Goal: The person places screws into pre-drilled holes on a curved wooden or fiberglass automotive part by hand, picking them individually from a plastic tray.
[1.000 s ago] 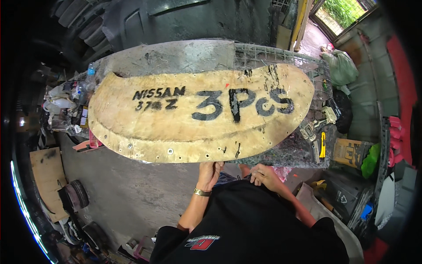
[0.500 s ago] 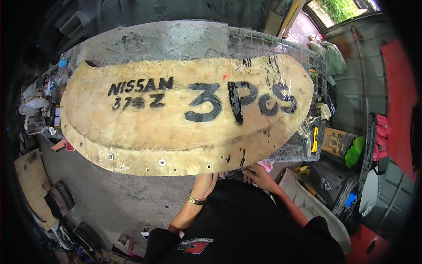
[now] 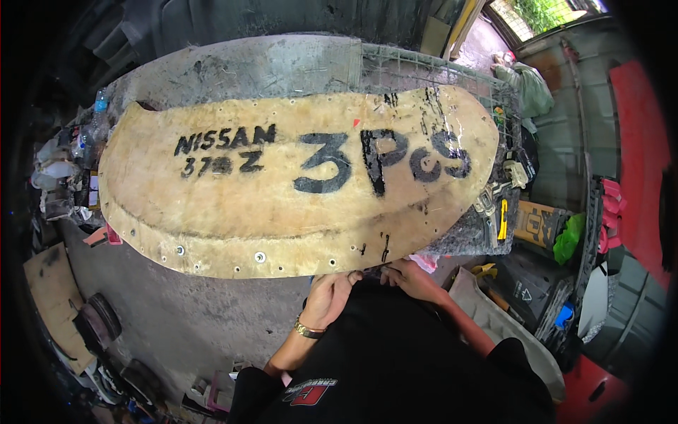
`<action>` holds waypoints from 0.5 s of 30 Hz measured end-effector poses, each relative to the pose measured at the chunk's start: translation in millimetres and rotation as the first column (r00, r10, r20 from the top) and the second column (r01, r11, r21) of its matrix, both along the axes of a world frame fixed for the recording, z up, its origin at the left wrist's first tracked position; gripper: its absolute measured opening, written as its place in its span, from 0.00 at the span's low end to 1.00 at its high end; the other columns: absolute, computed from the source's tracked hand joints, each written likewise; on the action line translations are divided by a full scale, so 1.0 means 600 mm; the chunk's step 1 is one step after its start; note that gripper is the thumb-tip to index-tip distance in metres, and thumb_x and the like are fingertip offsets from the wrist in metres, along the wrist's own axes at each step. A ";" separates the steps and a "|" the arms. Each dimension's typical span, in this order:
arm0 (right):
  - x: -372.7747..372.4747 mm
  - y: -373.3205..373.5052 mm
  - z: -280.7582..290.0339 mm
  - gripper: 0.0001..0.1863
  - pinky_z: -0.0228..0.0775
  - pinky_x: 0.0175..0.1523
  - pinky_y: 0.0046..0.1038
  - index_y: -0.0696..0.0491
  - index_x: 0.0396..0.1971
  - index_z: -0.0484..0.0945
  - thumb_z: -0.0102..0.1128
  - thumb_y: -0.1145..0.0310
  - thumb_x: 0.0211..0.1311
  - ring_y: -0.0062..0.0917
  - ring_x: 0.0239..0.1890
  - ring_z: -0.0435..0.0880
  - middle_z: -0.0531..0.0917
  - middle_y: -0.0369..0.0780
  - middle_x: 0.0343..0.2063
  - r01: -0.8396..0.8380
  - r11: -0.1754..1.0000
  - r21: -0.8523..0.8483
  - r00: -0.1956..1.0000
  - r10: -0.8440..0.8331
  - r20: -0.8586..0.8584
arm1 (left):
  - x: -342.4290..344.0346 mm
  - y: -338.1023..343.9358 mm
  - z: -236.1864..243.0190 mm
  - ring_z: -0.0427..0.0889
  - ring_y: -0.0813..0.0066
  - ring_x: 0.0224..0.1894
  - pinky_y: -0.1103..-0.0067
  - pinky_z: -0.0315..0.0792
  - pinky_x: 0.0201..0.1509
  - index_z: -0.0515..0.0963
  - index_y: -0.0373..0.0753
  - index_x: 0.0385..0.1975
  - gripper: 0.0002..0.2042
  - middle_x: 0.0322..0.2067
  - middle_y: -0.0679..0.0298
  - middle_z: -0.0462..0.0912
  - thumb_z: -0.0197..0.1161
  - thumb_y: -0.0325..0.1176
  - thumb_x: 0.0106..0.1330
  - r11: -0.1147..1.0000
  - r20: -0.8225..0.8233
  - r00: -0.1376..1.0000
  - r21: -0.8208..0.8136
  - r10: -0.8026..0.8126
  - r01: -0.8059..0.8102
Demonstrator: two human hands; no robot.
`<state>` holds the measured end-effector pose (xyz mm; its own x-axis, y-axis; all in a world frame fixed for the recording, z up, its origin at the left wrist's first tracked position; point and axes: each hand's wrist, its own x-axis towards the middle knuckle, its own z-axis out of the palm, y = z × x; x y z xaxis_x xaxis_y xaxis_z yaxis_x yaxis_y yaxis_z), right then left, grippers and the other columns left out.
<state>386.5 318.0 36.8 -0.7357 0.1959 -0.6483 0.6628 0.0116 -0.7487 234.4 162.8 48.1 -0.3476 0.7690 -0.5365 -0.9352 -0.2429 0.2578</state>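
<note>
A large yellowish fibreglass mould (image 3: 233,212) with black painted lettering and holes along its rim lies on the workbench. Just below its near edge, close to my black shirt, are both hands. My left hand (image 3: 330,295), with a gold watch on the wrist, has thumb and fingers pinched together. A short gap to its right, my right hand (image 3: 412,280) has its fingers curled and closed, tips turned toward the left hand. Something small and dark shows between the fingertips, too small to name. Pink plastic (image 3: 425,262) pokes out beside the right hand.
The grey, dusty workbench (image 3: 282,63) extends behind the mould. A yellow cutter (image 3: 503,219) and clamps (image 3: 487,201) sit at its right end. Bottles (image 3: 100,102) crowd the left end. A tyre (image 3: 102,316) and a board (image 3: 53,304) are at lower left; a grey panel (image 3: 487,304) lies right.
Both hands have drawn slightly back from the mould's edge, so more of their fingers shows. The left forearm has shifted a little left. The mould sits slightly differently in view.
</note>
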 end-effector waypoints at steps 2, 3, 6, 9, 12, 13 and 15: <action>-0.006 0.006 0.025 0.07 0.70 0.34 0.26 0.60 0.40 0.69 0.43 0.75 0.66 0.25 0.25 0.77 0.81 0.40 0.27 -0.039 0.999 0.024 0.999 0.040 -0.013 | -0.009 0.005 0.037 0.77 0.70 0.44 0.74 0.70 0.50 0.73 0.37 0.44 0.08 0.39 0.59 0.79 0.54 0.29 0.67 0.999 0.036 0.999 -0.038 -0.003 0.004; -0.006 0.008 0.034 0.07 0.70 0.34 0.26 0.60 0.40 0.69 0.43 0.75 0.66 0.25 0.25 0.77 0.81 0.40 0.27 -0.040 0.999 0.030 0.999 0.041 -0.027 | -0.009 0.005 0.049 0.78 0.69 0.45 0.75 0.72 0.49 0.74 0.37 0.44 0.09 0.42 0.59 0.79 0.55 0.30 0.67 1.000 0.049 0.999 -0.023 0.020 -0.019; -0.001 0.017 0.053 0.07 0.70 0.34 0.26 0.60 0.41 0.67 0.44 0.74 0.66 0.26 0.26 0.78 0.81 0.40 0.28 -0.071 0.994 0.085 0.995 0.077 -0.068 | -0.011 0.013 0.068 0.79 0.67 0.45 0.75 0.74 0.48 0.74 0.37 0.43 0.09 0.46 0.57 0.78 0.56 0.34 0.67 0.991 0.000 0.999 -0.128 0.032 -0.032; 0.003 0.024 0.071 0.06 0.70 0.34 0.26 0.59 0.38 0.68 0.45 0.73 0.66 0.26 0.26 0.78 0.81 0.41 0.28 -0.097 0.988 0.120 0.989 0.109 -0.095 | -0.008 0.012 0.062 0.80 0.67 0.45 0.74 0.74 0.48 0.75 0.38 0.42 0.11 0.46 0.57 0.78 0.56 0.38 0.68 0.968 -0.090 0.996 -0.252 -0.017 -0.007; 0.012 0.024 0.085 0.06 0.70 0.34 0.26 0.59 0.37 0.70 0.47 0.72 0.66 0.27 0.27 0.78 0.81 0.41 0.28 -0.079 0.990 0.114 0.989 0.093 -0.117 | -0.008 0.014 0.066 0.80 0.68 0.45 0.74 0.74 0.46 0.74 0.38 0.43 0.12 0.44 0.58 0.79 0.57 0.39 0.67 0.963 -0.114 0.992 -0.269 -0.055 0.023; 0.016 0.027 0.090 0.06 0.70 0.34 0.29 0.58 0.37 0.70 0.49 0.71 0.65 0.30 0.27 0.79 0.81 0.42 0.26 -0.064 0.991 0.119 0.984 0.083 -0.155 | -0.010 0.018 0.071 0.80 0.68 0.45 0.75 0.74 0.46 0.74 0.37 0.43 0.12 0.43 0.59 0.80 0.57 0.39 0.67 0.958 -0.093 0.994 -0.284 -0.059 0.030; 0.024 0.027 0.098 0.07 0.70 0.35 0.31 0.58 0.36 0.70 0.51 0.70 0.64 0.33 0.27 0.81 0.81 0.43 0.25 -0.043 0.992 0.119 0.977 0.066 -0.202 | -0.012 0.024 0.077 0.80 0.68 0.45 0.76 0.73 0.45 0.74 0.38 0.43 0.13 0.42 0.60 0.80 0.58 0.39 0.67 0.947 -0.113 0.991 -0.321 -0.069 0.029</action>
